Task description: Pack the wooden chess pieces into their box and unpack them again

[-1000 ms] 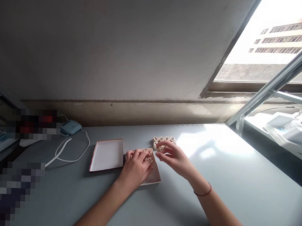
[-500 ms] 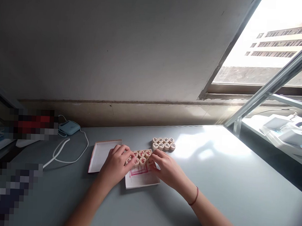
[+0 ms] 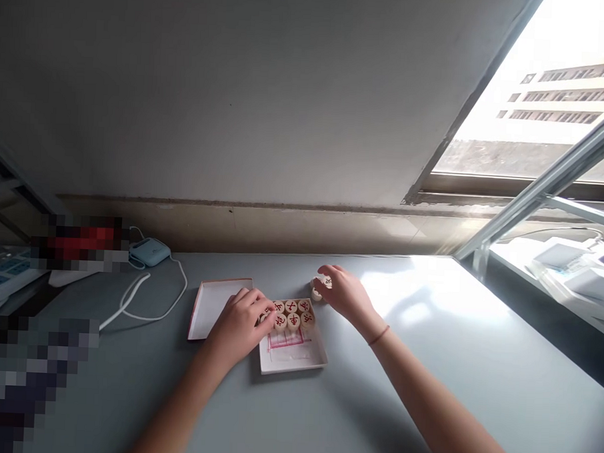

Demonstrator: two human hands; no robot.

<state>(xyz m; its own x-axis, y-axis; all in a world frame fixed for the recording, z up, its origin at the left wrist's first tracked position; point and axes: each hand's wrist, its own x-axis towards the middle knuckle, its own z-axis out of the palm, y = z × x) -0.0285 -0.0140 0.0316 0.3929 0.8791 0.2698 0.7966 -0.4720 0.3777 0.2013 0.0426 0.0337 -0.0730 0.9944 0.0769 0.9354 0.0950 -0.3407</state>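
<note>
A shallow white box point(image 3: 296, 368) holds two rows of round wooden xiangqi pieces with red characters point(image 3: 293, 321) along its far side. Pink lines mark the box floor below them. My left hand point(image 3: 245, 315) grips the left end of these rows, its thumb and fingers bent round the end pieces and partly hiding them. Beyond the box, my right hand point(image 3: 346, 292) reaches over a group of xiangqi pieces with black characters point(image 3: 328, 281). Its thumb and fingers are apart, and it covers most of that group. No piece shows in its grasp.
The box lid point(image 3: 211, 309), white inside with a reddish edge, lies left of the box, partly behind my left hand. Farther left are a light-blue device point(image 3: 151, 252) and a white cable point(image 3: 183, 281). A wall backs the grey table point(image 3: 426, 365); a metal frame point(image 3: 513, 209) stands right.
My right hand has left the right end of the red pieces and moved up and right to the black pieces. My left hand stays at the left end. The view has shifted slightly.
</note>
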